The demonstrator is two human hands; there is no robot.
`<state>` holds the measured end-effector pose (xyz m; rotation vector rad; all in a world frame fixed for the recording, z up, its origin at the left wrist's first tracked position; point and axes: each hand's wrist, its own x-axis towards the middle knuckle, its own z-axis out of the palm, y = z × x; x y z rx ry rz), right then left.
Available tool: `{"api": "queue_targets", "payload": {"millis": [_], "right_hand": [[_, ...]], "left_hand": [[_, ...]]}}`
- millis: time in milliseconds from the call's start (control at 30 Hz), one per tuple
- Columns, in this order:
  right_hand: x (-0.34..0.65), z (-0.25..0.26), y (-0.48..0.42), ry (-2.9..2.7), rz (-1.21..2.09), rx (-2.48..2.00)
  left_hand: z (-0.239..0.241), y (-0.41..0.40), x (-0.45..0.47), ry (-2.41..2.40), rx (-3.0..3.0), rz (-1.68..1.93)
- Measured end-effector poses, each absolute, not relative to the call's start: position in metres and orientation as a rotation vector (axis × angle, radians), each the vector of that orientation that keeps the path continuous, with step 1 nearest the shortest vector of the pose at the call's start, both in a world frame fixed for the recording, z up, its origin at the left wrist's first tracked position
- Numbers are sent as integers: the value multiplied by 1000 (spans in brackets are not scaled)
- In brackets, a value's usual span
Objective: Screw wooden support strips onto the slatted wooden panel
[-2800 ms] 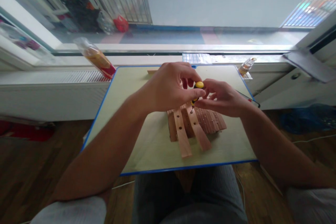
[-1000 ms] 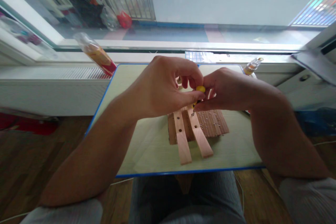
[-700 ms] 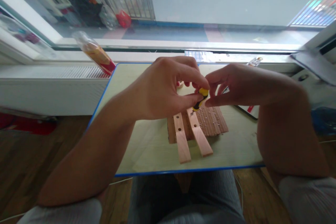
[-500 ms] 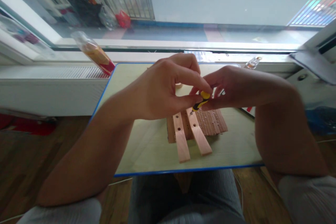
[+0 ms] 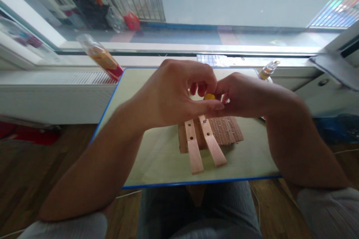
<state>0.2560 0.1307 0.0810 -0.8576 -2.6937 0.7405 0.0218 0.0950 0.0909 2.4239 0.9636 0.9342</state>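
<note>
A small screwdriver [image 5: 209,96] with a yellow and black handle stands roughly upright over the right-hand wooden strip; only its yellow top shows. My left hand [image 5: 174,95] curls around the handle, its thumb lying across the near side. From the other side, the closed fingers of my right hand [image 5: 241,97] meet the same handle, partly hidden behind the left thumb. Below are two pale wooden strips with holes, the left one [image 5: 195,157] and the right one [image 5: 215,151]. They lie across a piece of brown corrugated cardboard [image 5: 228,130] that has several small screws stuck in it.
The small table [image 5: 157,168] has a blue edge. A bottle with a red and yellow label [image 5: 106,61] leans by the windowsill at left. A clear bottle [image 5: 269,70] is at the back right. A radiator [image 5: 56,99] runs under the window.
The screwdriver has gone from tilted to nearly upright. My left thumb has slid right across it, and my right hand has closed in from the right.
</note>
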Motion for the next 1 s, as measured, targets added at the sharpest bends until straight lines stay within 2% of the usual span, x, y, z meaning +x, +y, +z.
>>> {"api": "queue_targets", "payload": {"millis": [400, 600, 800, 1000], "right_hand": [[257, 82, 133, -2697, 784, -894], [268, 93, 137, -2691, 1019, -942], [263, 82, 140, -2692, 1119, -883], [262, 78, 138, -2739, 880, -889]], "left_hand": [[91, 95, 21, 1041, 2495, 897], [91, 96, 16, 940, 2478, 829], [91, 94, 13, 917, 2449, 797], [86, 108, 6, 937, 2439, 749]]}}
